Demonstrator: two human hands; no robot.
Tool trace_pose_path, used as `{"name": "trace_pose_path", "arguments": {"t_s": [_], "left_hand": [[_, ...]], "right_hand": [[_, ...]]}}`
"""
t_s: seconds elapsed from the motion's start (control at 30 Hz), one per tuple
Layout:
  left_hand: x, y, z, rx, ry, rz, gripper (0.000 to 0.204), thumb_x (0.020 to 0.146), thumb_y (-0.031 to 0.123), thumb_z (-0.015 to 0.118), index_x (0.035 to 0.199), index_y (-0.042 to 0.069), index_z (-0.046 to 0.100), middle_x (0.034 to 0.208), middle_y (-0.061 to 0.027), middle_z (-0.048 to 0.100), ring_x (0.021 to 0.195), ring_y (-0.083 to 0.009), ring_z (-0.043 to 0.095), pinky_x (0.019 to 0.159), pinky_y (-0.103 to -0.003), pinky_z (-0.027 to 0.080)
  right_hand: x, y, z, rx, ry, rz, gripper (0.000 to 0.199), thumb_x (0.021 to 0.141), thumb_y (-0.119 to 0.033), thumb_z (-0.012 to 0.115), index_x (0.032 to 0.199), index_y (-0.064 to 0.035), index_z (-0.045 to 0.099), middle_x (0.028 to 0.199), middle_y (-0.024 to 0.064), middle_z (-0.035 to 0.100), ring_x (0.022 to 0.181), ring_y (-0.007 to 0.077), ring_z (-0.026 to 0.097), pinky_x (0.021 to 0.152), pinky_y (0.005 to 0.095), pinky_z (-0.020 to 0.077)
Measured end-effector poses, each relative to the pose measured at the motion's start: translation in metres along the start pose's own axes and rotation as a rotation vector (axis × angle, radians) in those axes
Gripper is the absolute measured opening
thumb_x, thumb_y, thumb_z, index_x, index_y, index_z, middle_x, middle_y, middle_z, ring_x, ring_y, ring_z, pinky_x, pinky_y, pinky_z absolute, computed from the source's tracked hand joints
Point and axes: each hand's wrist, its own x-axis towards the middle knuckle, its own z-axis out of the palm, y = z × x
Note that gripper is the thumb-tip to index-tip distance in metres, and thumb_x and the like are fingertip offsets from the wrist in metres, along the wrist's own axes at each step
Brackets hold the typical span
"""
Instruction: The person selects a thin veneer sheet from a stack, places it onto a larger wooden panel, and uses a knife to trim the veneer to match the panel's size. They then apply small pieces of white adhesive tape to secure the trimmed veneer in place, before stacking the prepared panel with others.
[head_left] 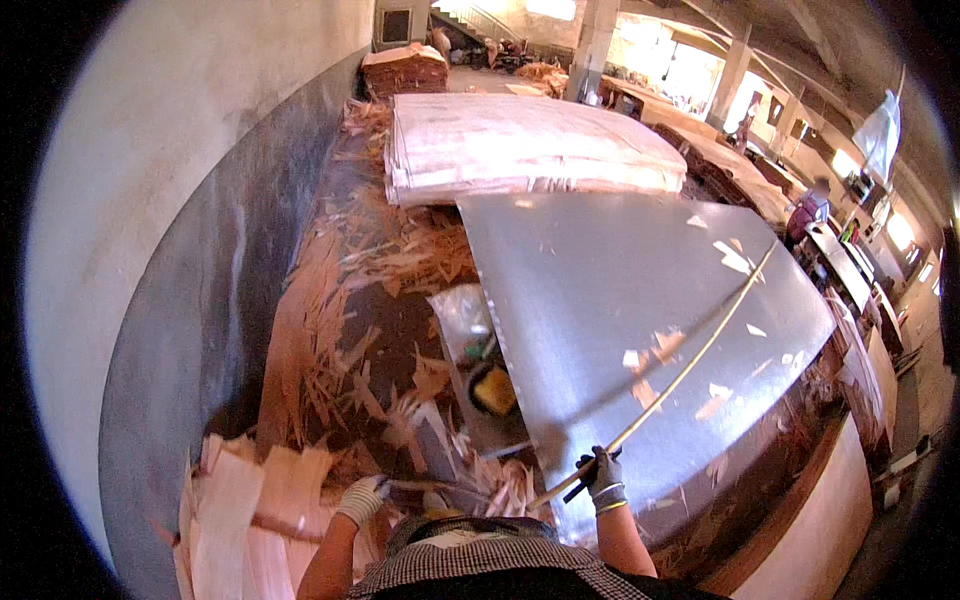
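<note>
My right hand (603,480), in a dark glove with a pale cuff, is closed around a long thin yellowish stick (668,392). The stick slants over a smooth grey metal-topped table (590,270) toward its far right corner. A short dark piece juts out beside the same hand; its kind is unclear. My left hand (362,500), in a pale striped glove, is low at the left with curled fingers. From it a thin blurred strip (435,487) runs to the right, apparently in its grip. Several veneer scraps (668,346) lie on the metal top.
A thick stack of pale veneer sheets (520,145) stands beyond the table. Broken veneer litters the floor (400,245) along the left wall (215,230). Left of the table are a plastic bag (462,312) and a yellow thing in a dark round container (494,391). Another person (808,210) is at far right.
</note>
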Motion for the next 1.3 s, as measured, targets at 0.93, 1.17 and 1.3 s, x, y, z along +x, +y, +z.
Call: {"name": "trace_pose_path", "arguments": {"t_s": [0.93, 1.17, 1.3], "left_hand": [[0.453, -0.284, -0.358, -0.104, -0.131, -0.337, 0.041, 0.081, 0.041, 0.044, 0.105, 0.010, 0.057, 0.101, -0.0207, 0.058, 0.096, -0.0358, 0.055, 0.083, -0.041, 0.042], [0.683, -0.285, -0.519, 0.054, -0.123, -0.161, 0.042, 0.081, 0.040, 0.042, 0.106, 0.009, 0.056, 0.103, -0.0194, 0.057, 0.098, -0.0374, 0.053, 0.085, -0.043, 0.041], [0.794, -0.222, -0.650, 0.171, -0.108, 0.008, 0.045, 0.083, 0.040, 0.043, 0.115, 0.009, 0.051, 0.109, -0.0193, 0.054, 0.102, -0.0365, 0.050, 0.086, -0.041, 0.041]], "right_hand": [[0.372, -0.025, 0.723, 0.186, -0.111, -0.333, 0.019, 0.084, -0.027, 0.058, 0.078, -0.0102, 0.051, 0.049, -0.0026, 0.039, 0.039, 0.0106, 0.040, 0.036, 0.0248, 0.0326], [0.482, 0.026, 0.806, 0.102, 0.169, -0.257, 0.017, 0.080, -0.024, 0.063, 0.079, -0.0078, 0.057, 0.062, 0.0004, 0.053, 0.051, 0.0129, 0.051, 0.043, 0.0271, 0.0411], [0.488, 0.038, 0.916, 0.048, 0.043, -0.297, 0.011, 0.081, -0.017, 0.061, 0.080, -0.0073, 0.056, 0.060, 0.0002, 0.053, 0.046, 0.0126, 0.049, 0.041, 0.0257, 0.0411]]}}
